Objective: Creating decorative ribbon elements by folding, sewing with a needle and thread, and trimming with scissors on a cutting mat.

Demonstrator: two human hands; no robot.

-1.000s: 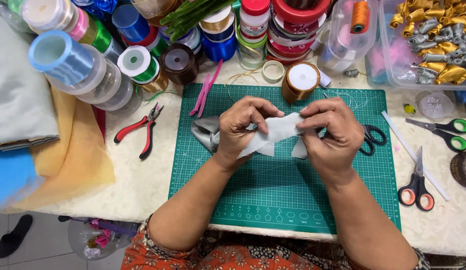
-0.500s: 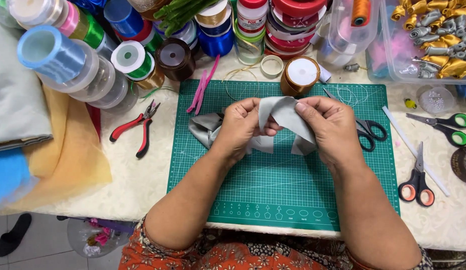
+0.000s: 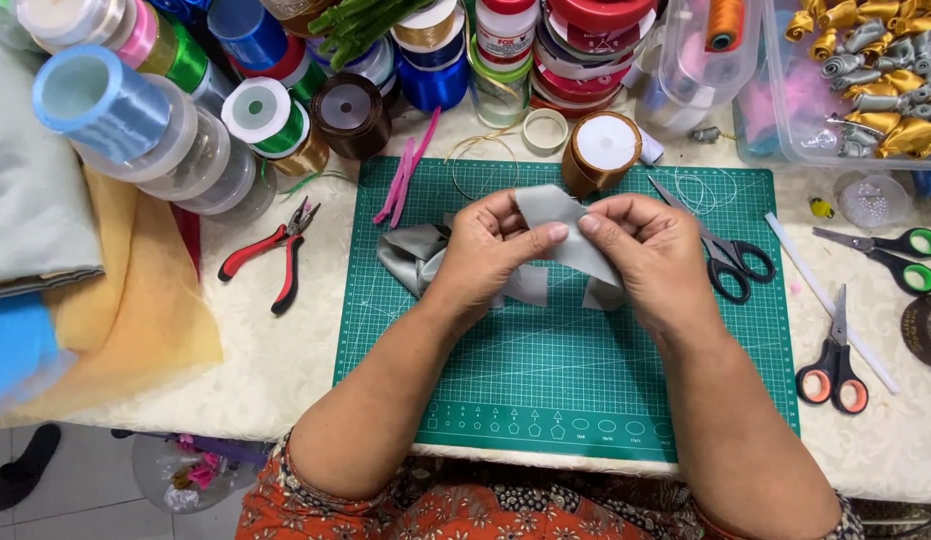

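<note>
Forearms come in from the near edge over the green cutting mat. Left hand and right hand meet above the mat's middle, both closed in a pinch on a grey ribbon, thumbs nearly touching at a fold; the ribbon's loose end trails left onto the mat (part hidden under the left hand). Right of the right hand, just beside it: black-handled scissors on the mat. Off the mat, right: orange-handled scissors, green-handled scissors. Left: red pliers, then yellow and blue fabric. Just past the hands: gold ribbon spool, pink strips. Farthest back: crowded ribbon spools, clear box of gold and grey ribbon roses.
</note>
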